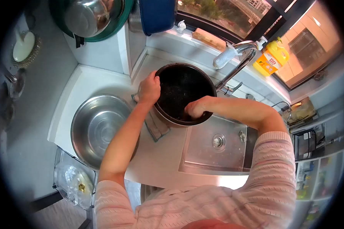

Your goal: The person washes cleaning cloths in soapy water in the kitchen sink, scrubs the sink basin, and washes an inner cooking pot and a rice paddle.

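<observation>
A dark-interior pot (170,95) rests at the back of the counter, overlapping the sink's left rear corner. On its upper left rim, my left hand (150,89) is closed, fingers wrapped over the edge. My right hand (197,107) reaches down inside, near the pot's lower right wall, with its fingers curled. What those fingers hold, if anything, is hidden. Partly beneath the pot and to its left lies a greyish-brown cloth (154,129). To the left of my left forearm stands a wide stainless steel basin (97,128).
The steel sink (202,152) with its drain is below and right of the pot. A chrome faucet (250,53) arches behind it. On the windowsill stand a yellow detergent bottle (270,58) and a wooden-looking block (209,39). A blue container (158,17) hangs upper centre.
</observation>
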A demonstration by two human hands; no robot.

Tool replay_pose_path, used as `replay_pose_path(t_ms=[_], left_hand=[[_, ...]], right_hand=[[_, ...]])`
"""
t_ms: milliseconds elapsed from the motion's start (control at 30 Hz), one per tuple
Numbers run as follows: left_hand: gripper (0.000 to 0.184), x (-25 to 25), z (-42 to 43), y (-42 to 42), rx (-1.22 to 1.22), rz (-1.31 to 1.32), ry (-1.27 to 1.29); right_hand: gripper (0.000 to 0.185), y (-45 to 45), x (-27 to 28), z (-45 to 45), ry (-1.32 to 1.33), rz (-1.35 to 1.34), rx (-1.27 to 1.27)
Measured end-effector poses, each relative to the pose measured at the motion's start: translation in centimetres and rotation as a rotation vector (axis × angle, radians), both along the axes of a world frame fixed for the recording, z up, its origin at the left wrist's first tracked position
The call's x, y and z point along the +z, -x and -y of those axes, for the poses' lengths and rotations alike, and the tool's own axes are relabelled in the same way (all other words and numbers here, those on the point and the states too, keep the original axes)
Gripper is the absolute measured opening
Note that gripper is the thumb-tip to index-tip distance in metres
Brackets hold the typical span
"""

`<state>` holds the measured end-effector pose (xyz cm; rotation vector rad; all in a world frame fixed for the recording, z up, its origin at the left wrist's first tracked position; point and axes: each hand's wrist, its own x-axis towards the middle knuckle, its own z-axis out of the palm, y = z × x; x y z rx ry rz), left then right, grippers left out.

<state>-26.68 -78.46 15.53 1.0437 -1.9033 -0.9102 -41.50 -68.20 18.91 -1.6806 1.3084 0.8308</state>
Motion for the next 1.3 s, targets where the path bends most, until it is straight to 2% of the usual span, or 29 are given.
replay_pose_path(t_ms=[67, 167, 267, 333, 367, 433, 533, 600, 667, 700, 900, 933, 1033, 1133, 1233, 1267, 1300], left_hand=[[0.028, -0.4, 0.3, 0.0, -0.016, 0.006, -0.026], [0.028, -0.6, 0.5, 0.0, -0.009, 0.07, 0.058], [0.029, 0.1, 0.3, -0.1, -0.052, 0.044, -0.03], [0.029, 0.1, 0.3, 0.1, -0.032, 0.09, -0.021], [0.029, 0.1, 0.4, 0.2, -0.021, 0.113, -0.012], [0.029, -0.1, 0.6, 0.3, -0.013, 0.15, -0.046], [0.03, -0.4, 0.6, 0.6, 0.008, 0.121, -0.04], [0.03, -0.6, 0.6, 0.4, 0.011, 0.103, -0.031], [0.03, -0.6, 0.7, 0.4, -0.004, 0.102, -0.036], [0.03, -0.8, 0.6, 0.5, 0.002, 0.093, -0.022], [0.03, 0.0, 0.2, 0.3, 0.02, 0.095, -0.062], [0.031, -0.2, 0.3, 0.3, 0.019, 0.078, -0.076], [0.032, -0.8, 0.6, 0.5, 0.029, 0.025, -0.08], [0.034, -0.9, 0.8, 0.5, 0.033, 0.017, -0.113], [0.034, -1.0, 0.8, 0.5, 0.038, 0.043, -0.064], [0.034, -1.1, 0.8, 0.5, 0.038, 0.056, -0.03], [0.034, -1.3, 0.8, 0.4, 0.03, 0.076, -0.015]], right_hand=[[0.033, 2.1, -3.1, 1.5, 0.039, -0.194, 0.323], [0.035, 5.1, -8.7, 3.9, 0.198, -0.25, 0.223], [0.028, 5.0, -10.8, 6.7, 0.403, -0.246, 0.317], [0.027, 4.5, -12.3, 7.4, 0.874, -0.136, 0.116], [0.027, 3.8, -12.9, 8.2, 0.977, -0.041, 0.064], [0.027, 2.1, -13.4, 9.2, 0.975, 0.088, 0.084], [0.028, -0.4, -13.7, 8.8, 0.882, 0.197, 0.252], [0.028, -1.5, -13.6, 7.4, 0.771, 0.184, 0.496], [0.028, -2.3, -13.4, 6.4, 0.638, -0.003, 0.983], [0.031, -2.8, -10.7, 5.2, 0.639, -0.377, 1.711], [0.02, -4.0, -0.9, 2.8, 0.304, 0.067, -0.05], [0.028, -4.0, 0.6, 3.2, 0.347, 0.167, -0.013], [0.024, -3.6, -2.4, 4.6, 0.833, 0.476, -0.027], [0.019, -3.4, -3.0, 6.1, 0.938, 0.307, -0.154], [0.014, -2.7, -2.1, 6.8, 1.144, 0.304, -0.081], [0.012, -1.3, -4.4, 8.1, 1.304, 0.254, -0.065], [0.012, -0.8, -3.8, 8.3, 1.301, 0.079, -0.031]])
